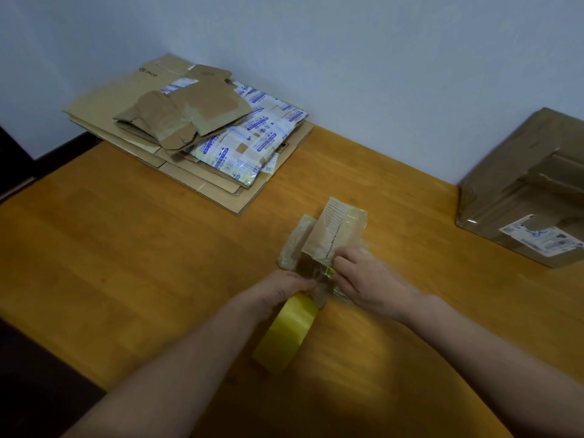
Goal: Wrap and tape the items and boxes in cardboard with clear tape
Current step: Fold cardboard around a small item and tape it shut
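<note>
A small cardboard-wrapped bundle [335, 232] lies on the wooden table [126, 263], its flaps partly folded and shiny with clear tape. My left hand [284, 287] grips a yellowish roll of clear tape [286, 333] just in front of the bundle. A short strip of tape stretches from the roll toward the bundle's near end. My right hand [369, 279] rests on that near end, fingers curled over the tape strip where it meets the cardboard.
A stack of flattened cardboard sheets and printed mailer bags [196, 128] lies at the table's far left by the wall. A taped brown box with a shipping label [531, 191] stands at the right edge. The table's left edge drops to a dark floor.
</note>
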